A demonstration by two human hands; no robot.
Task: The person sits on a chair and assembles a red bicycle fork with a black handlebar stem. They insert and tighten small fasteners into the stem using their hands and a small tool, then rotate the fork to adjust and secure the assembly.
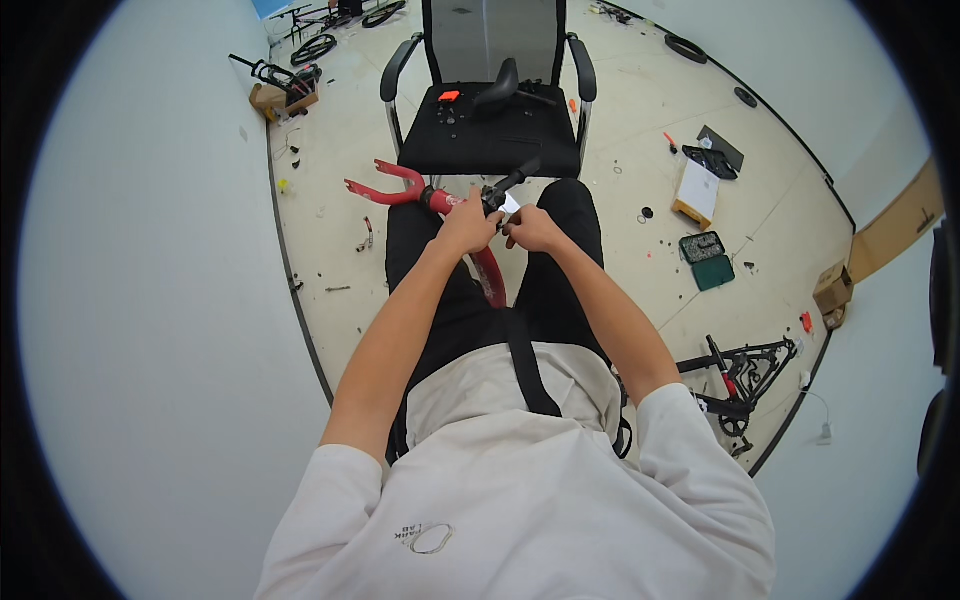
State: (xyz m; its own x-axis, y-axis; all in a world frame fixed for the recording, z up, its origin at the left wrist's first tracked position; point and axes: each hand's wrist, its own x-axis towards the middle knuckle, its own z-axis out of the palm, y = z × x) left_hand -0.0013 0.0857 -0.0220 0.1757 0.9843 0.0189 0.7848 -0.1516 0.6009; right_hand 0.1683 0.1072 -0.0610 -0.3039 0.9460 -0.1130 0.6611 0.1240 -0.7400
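Note:
A red bicycle fork (385,190) points to the left above my left thigh. It joins the head of a red bicycle frame, whose curved red tube (487,278) runs back between my legs. At the head sits a black stem-like part (492,198), with a black bar (522,174) reaching up and right. My left hand (466,226) is wrapped around the frame's head, just below the black part. Close beside it, my right hand (536,230) is closed in a pinch by the black part. Whatever lies between its fingertips is too small to name.
A black office chair (490,145) stands ahead, with a bicycle saddle (502,88), an orange piece (449,97) and small parts on its seat. On the right floor lie a green case (712,272), a white box (695,192) and a black bicycle frame (740,385). Far left is a carton (270,101).

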